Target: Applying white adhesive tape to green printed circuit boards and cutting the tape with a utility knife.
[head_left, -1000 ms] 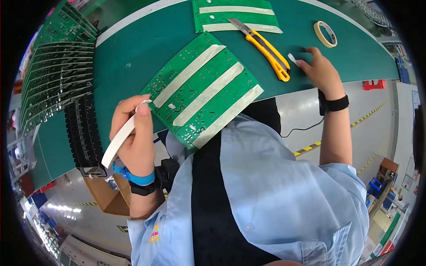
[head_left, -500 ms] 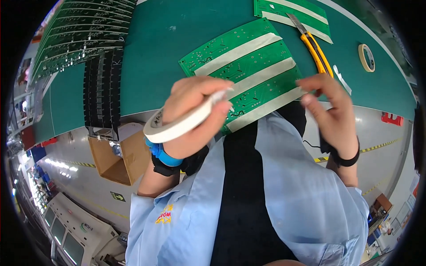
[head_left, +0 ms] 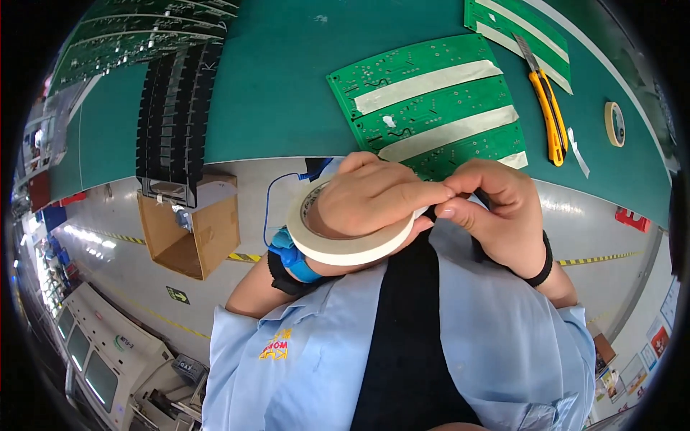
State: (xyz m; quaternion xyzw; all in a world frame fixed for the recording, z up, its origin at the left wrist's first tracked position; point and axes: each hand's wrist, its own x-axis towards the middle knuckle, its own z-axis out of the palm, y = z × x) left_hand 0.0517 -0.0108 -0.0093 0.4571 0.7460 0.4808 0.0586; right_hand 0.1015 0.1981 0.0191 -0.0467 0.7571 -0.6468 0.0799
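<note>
A roll of white masking tape point(head_left: 345, 251) is looped round my left hand point(head_left: 366, 197), which grips it with the fingers drawn together. A bit of white shows between that hand's fingertips. My right hand point(head_left: 496, 208) meets those fingertips in a pinch; what lies in the pinch is too small to make out. Just beyond both hands, a green circuit board panel point(head_left: 438, 93) lies on the table, with pale tape strips point(head_left: 431, 82) across it. My hands cover part of its near edge.
On the green table point(head_left: 287, 86), a yellow utility knife point(head_left: 550, 118) with its blade out lies beside another taped board point(head_left: 528, 36). A second tape roll point(head_left: 614, 123) is at the right. Black racks point(head_left: 176, 122) and upright boards stand left, above a cardboard box point(head_left: 190, 230).
My hands have come together, the left moving right and the right moving left and down. The tape roll moved right with my left hand. The view has shifted, so the board appears further right.
</note>
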